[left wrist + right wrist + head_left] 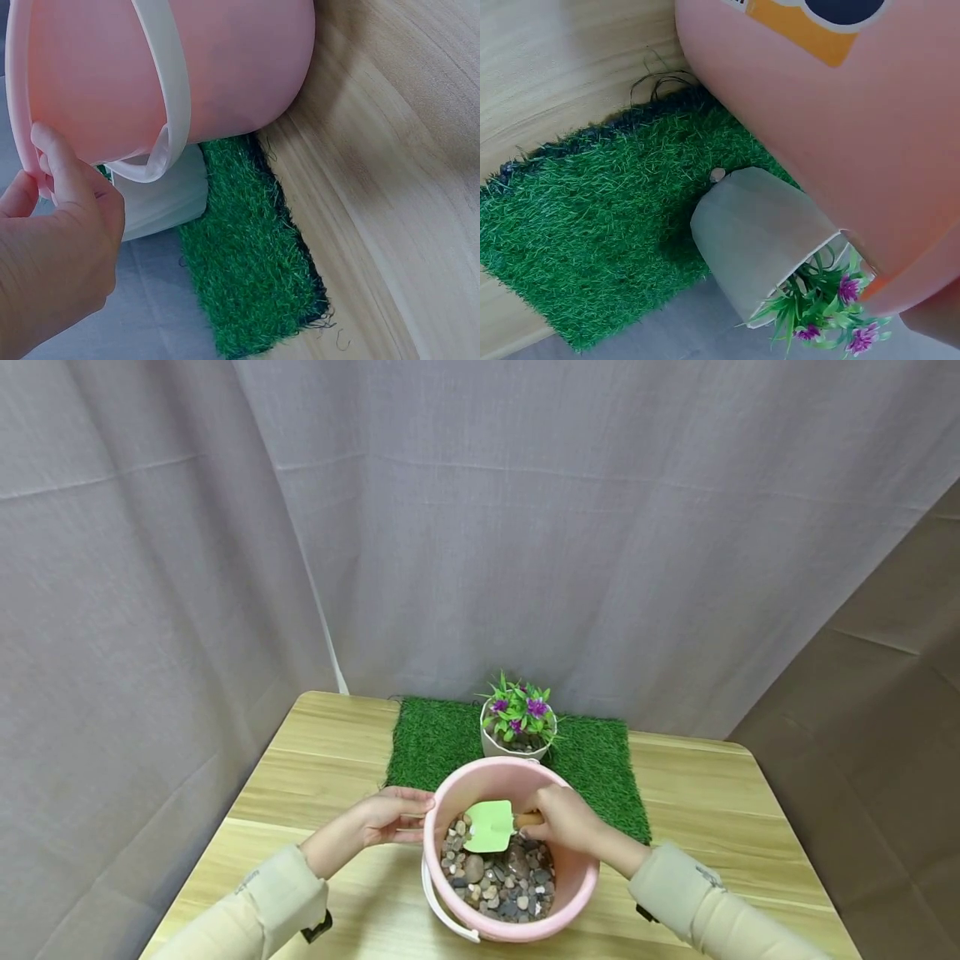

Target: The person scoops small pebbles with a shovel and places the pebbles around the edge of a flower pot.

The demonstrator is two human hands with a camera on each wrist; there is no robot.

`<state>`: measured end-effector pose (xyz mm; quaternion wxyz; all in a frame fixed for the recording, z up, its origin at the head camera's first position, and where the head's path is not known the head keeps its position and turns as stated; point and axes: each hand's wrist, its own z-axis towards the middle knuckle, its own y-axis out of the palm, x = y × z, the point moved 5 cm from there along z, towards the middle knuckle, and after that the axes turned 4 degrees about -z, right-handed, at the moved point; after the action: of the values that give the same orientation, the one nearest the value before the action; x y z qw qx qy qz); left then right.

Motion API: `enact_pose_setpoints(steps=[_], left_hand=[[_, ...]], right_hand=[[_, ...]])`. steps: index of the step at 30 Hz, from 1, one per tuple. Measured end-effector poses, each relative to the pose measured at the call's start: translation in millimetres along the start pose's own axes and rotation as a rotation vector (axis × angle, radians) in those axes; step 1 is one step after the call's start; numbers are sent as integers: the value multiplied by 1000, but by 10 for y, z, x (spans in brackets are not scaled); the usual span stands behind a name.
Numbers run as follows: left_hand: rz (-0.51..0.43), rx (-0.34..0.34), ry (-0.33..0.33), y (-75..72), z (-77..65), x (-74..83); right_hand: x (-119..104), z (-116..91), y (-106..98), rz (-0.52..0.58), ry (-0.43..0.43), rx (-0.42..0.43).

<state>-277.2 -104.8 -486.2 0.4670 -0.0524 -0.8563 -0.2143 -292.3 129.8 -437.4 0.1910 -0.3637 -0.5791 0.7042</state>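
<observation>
A pink bucket (576, 893) with pebbles (498, 885) in its bottom stands at the table's front. My left hand (393, 815) pinches the bucket's rim on its left side; in the left wrist view the thumb and fingers (64, 161) close over that rim. Inside the bucket, my right hand (564, 817) grips the wooden handle of a small trowel (489, 827), whose light green blade points left above the stones. Most of the right hand is hidden behind the bucket wall in the right wrist view. The bucket's white handle (174, 82) hangs down on the left side.
Behind the bucket, a white pot (754, 232) with purple flowers (517, 710) stands on a green turf mat (600, 768). A single small pebble (718, 175) lies on the turf beside the pot. Grey curtains (525, 543) hang behind the wooden table (720, 827).
</observation>
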Motion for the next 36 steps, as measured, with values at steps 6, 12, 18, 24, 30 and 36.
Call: enact_pose_setpoints(steps=[6, 12, 18, 24, 30, 36], left_hand=[[-3, 5, 1, 2, 4, -13], [1, 4, -1, 5, -6, -7], [-6, 4, -2, -5, -13, -2], [-5, -2, 4, 2, -4, -4], [12, -3, 2, 19, 7, -6], [15, -10, 12, 17, 4, 5]], right_hand=[[-20, -31, -30, 72, -12, -1], [-1, -94, -77, 117, -14, 19], [39, -153, -141, 122, -62, 69], [70, -199, -189, 172, -82, 81], [125, -233, -257, 190, -87, 78], [169, -252, -343, 170, -80, 78]])
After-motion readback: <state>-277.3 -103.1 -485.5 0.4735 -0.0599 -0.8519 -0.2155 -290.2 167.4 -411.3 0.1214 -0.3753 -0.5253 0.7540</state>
